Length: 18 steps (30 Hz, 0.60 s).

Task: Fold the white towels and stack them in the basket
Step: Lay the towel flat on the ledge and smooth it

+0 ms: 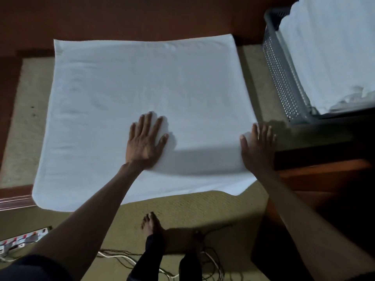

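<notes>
In the head view, a large white terry towel (142, 82) lay spread flat on an olive-green textured mat (26, 118), directly ahead of the person. The left hand (145, 138) pressed down near its middle, fingers (146, 123) straight and spread, gripping nothing. The right hand (257, 147) lay flat at the towel's right edge, fingers likewise straight and holding nothing.

A second layer peeking out at the near right corner suggested the towel was already doubled once and was being smoothed. Further folds and the move to the basket looked still to come.

A grey perforated plastic basket (282, 78) stood just beside the towel's far right corner and already held a pile of white towels (328, 57), so part of the job seemed done.

A white power strip (22, 240) sat at the near left. Loose cables (211, 258) trailed by the person's bare foot (152, 224), a likely snag underfoot but well apart from the towel.
</notes>
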Motion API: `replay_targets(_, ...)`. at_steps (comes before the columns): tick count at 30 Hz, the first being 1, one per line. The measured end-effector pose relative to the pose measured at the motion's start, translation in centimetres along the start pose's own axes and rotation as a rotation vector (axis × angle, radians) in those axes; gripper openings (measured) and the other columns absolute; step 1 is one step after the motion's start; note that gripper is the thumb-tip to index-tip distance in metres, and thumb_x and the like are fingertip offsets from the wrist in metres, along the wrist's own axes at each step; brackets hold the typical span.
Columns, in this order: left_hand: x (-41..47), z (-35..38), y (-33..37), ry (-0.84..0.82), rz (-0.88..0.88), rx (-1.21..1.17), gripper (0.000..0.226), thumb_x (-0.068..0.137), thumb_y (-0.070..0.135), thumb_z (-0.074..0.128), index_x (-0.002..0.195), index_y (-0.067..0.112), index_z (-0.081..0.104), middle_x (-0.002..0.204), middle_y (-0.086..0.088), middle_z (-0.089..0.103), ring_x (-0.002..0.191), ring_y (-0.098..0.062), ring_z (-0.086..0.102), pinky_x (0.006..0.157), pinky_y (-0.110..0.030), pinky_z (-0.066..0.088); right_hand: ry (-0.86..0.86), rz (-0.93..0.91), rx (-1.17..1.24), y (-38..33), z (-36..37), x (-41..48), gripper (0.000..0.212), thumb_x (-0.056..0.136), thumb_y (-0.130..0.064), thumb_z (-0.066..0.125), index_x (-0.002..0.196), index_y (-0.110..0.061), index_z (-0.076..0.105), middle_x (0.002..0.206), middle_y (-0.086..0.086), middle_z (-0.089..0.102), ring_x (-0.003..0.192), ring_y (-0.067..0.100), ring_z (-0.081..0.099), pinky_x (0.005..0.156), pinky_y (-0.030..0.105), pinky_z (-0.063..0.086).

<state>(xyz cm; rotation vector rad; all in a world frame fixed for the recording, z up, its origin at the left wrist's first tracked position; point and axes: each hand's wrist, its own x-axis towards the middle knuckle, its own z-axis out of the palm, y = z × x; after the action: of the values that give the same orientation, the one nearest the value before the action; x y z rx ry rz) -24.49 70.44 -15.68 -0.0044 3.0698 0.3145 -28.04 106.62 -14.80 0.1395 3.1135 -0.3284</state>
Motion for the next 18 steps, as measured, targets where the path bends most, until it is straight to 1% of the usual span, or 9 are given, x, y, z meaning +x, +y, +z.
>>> replay_targets(1,-0.1,0.0,0.2,0.002,-0.008,-0.001,0.064,0.106,0.058,0.029,0.163,0.034,0.012,0.171,-0.006,0.01,0.158,-0.029,0.008,0.125,-0.052,0.014,0.056,-0.028,0.017,-0.9,-0.1,0.2,0.071,0.102,-0.05,0.03,0.151,0.0,0.04,0.159,0.026,0.033,0.148,0.043,0.027,0.121,0.059,0.021)
replay_targets(3,-0.2,-0.1,0.4,0.01,-0.024,-0.008,0.064,0.106,0.058,0.029,0.164,0.035,0.011,0.172,-0.004,0.009,0.158,-0.027,0.007,0.126,-0.051,0.012,0.128,-0.227,0.063,-3.4,0.1,0.3,0.063,0.105,-0.043,0.037,0.15,0.001,0.042,0.16,0.026,0.03,0.15,0.041,0.027,0.122,0.054,0.022)
replay_targets(5,-0.3,-0.3,0.4,0.014,-0.029,-0.018,0.064,0.106,0.058,0.028,0.164,0.036,0.01,0.172,-0.002,0.008,0.159,-0.025,0.006,0.126,-0.05,0.011,0.025,-0.413,0.112,-6.2,0.9,0.2,0.063,0.105,-0.045,0.034,0.155,-0.007,0.036,0.166,0.018,0.021,0.154,0.034,0.019,0.123,0.048,0.017)
replay_targets(8,-0.4,-0.3,0.5,0.032,-0.029,-0.026,0.063,0.107,0.058,0.029,0.164,0.036,0.012,0.173,0.0,0.007,0.159,-0.024,0.005,0.127,-0.049,0.01,-0.122,-0.497,0.137,-7.4,2.3,0.1,0.066,0.102,-0.052,0.027,0.159,-0.017,0.031,0.169,0.009,0.016,0.156,0.027,0.012,0.125,0.047,0.014)
replay_targets(10,-0.4,-0.4,0.6,0.042,-0.035,-0.028,0.063,0.107,0.058,0.029,0.164,0.037,0.012,0.173,0.0,0.007,0.159,-0.023,0.005,0.127,-0.048,0.01,-0.071,-0.475,0.121,-5.8,2.5,0.1,0.063,0.103,-0.051,0.031,0.158,-0.02,0.033,0.168,0.008,0.021,0.156,0.026,0.015,0.124,0.046,0.015)
replay_targets(12,-0.4,-0.1,0.5,0.057,-0.032,-0.028,0.063,0.107,0.059,0.028,0.163,0.037,0.012,0.172,0.0,0.008,0.159,-0.023,0.006,0.127,-0.047,0.009,0.042,-0.35,0.063,-2.4,2.7,0.7,0.062,0.103,-0.05,0.035,0.156,-0.018,0.037,0.165,0.011,0.027,0.153,0.031,0.022,0.122,0.049,0.02)
replay_targets(15,-0.7,-0.2,0.6,0.078,-0.026,-0.041,0.062,0.107,0.058,0.03,0.163,0.036,0.017,0.172,0.0,0.01,0.158,-0.024,0.008,0.126,-0.047,0.01,0.023,-0.078,-0.026,1.5,2.2,0.6,0.07,0.102,-0.058,0.021,0.158,-0.016,0.031,0.166,0.013,0.024,0.15,0.036,0.024,0.119,0.054,0.022)
replay_targets(16,-0.7,0.0,0.7,0.077,-0.031,-0.043,0.062,0.107,0.058,0.031,0.163,0.036,0.019,0.172,-0.001,0.012,0.158,-0.024,0.009,0.126,-0.047,0.01,0.023,-0.032,-0.012,2.0,2.3,0.0,0.071,0.102,-0.057,0.02,0.158,-0.015,0.03,0.165,0.015,0.025,0.149,0.037,0.026,0.119,0.055,0.022)
replay_targets(18,-0.3,-0.6,1.1,0.075,-0.1,-0.103,0.06,0.105,0.057,0.035,0.161,0.034,0.028,0.171,-0.002,0.018,0.157,-0.024,0.014,0.125,-0.047,0.012,0.062,0.002,0.085,2.7,1.4,-1.6,0.067,0.102,-0.048,0.029,0.156,-0.008,0.034,0.161,0.018,0.033,0.148,0.037,0.03,0.118,0.054,0.022)
